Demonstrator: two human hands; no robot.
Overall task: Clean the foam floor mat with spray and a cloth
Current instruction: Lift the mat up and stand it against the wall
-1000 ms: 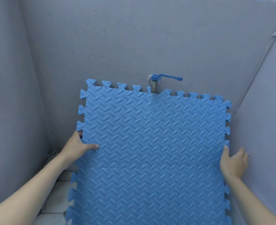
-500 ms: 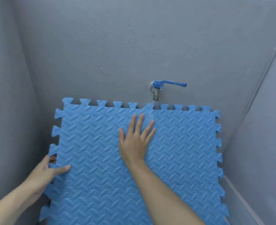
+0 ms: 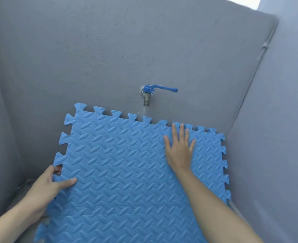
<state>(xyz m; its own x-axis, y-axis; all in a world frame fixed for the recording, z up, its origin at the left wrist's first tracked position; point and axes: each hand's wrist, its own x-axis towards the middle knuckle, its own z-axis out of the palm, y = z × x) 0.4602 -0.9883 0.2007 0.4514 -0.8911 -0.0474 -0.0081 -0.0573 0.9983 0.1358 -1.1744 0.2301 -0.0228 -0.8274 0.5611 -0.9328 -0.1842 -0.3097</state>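
The left hand (image 3: 48, 188) grips the mat's (image 3: 127, 172) left edge; the right hand (image 3: 179, 151) lies flat and spread on it, below the tap (image 3: 147, 95) on the wall (image 3: 109, 50).

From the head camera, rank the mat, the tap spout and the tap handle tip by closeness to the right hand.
1. Mat: directly under the right hand.
2. Tap spout: up and left, on the wall.
3. Tap handle tip: higher, above the hand.
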